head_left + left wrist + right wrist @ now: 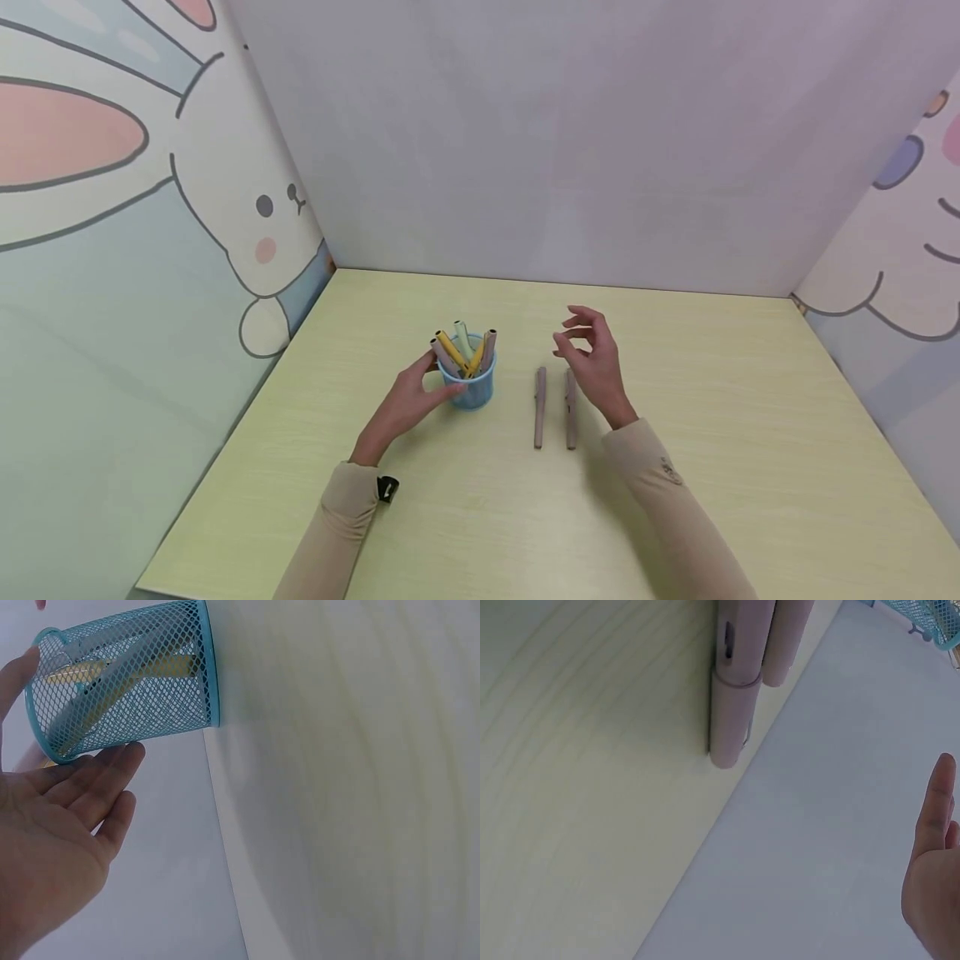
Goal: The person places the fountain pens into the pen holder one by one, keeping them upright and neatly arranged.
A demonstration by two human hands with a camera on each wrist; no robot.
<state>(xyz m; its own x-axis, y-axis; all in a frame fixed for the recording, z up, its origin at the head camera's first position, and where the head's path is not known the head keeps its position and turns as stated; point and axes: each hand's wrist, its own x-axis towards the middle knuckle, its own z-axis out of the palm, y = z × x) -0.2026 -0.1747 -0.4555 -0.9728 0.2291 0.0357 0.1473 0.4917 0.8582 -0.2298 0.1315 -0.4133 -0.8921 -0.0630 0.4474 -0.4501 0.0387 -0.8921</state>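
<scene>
Pale yellow-green table (750, 467) w/ cartoon-bunny panels on both sides. Blue mesh cup (471, 387) stands upright near table centre, holding yellow, grey & pinkish pens (465, 350). Left hand (408, 404) cups its left side, fingers relaxed, touching mesh. Right hand (592, 358) hovers loosely curled, grasping nothing, above 2 brown pens (555, 408) lying parallel, right of cup.

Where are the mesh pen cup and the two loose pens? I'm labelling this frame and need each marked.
mesh pen cup (471, 392), head view, on its blue front wall.
left loose pen (539, 408), head view, mid-barrel.
right loose pen (571, 412), head view, mid-barrel.
</scene>
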